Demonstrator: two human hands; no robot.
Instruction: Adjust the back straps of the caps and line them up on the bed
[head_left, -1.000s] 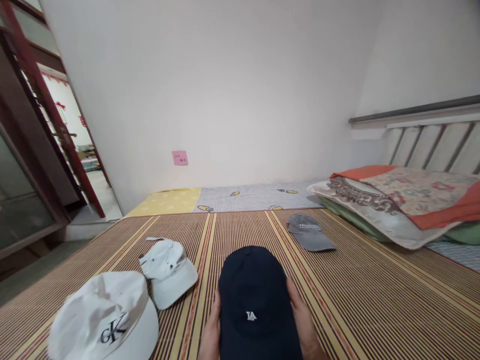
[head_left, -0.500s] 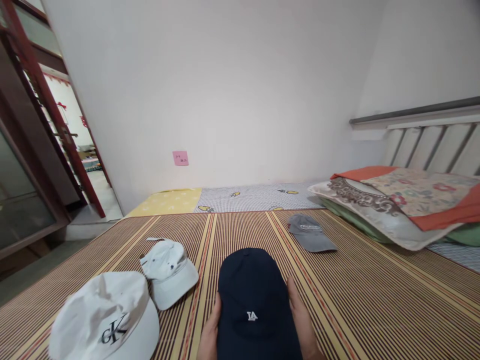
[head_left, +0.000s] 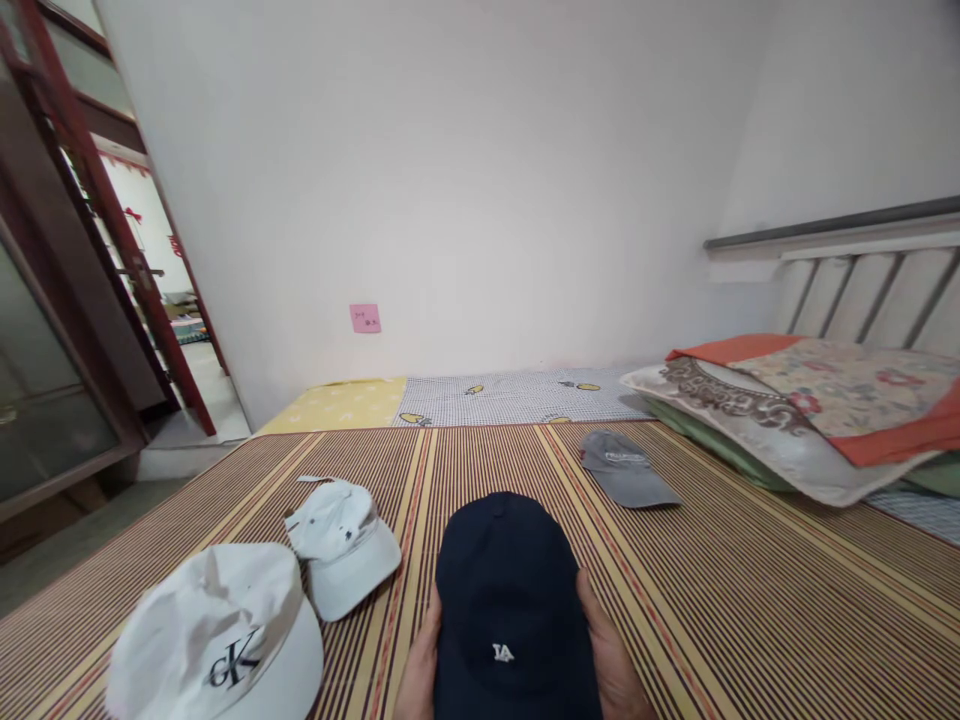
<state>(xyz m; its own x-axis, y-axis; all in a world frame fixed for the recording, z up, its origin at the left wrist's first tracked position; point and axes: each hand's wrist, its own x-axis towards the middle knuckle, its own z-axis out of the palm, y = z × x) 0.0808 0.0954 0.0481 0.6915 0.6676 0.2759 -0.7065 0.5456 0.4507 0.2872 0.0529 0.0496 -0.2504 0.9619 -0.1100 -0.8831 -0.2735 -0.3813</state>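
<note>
A dark navy cap (head_left: 510, 580) with a small white logo is held between both hands at the bottom centre, its crown pointing away from me. My left hand (head_left: 421, 660) grips its left edge, and my right hand (head_left: 611, 650) grips the right edge; the cap hides part of the fingers on each side. To the left lie a white cap with black letters (head_left: 217, 630) and, just behind it, a smaller white cap (head_left: 341, 545) with small dark marks. A grey cap (head_left: 626, 468) rests farther back on the right.
A striped mat (head_left: 750, 600) covers the bed. Stacked pillows (head_left: 757, 400) with an orange-edged floral cover lie at the right, near a radiator (head_left: 862, 290). A pink note (head_left: 365, 319) is on the wall, and a doorway stands at the left.
The white logo on the navy cap sits slightly lower in view, and the cap's top looks a little wider. The surroundings have shifted slightly right in view.
</note>
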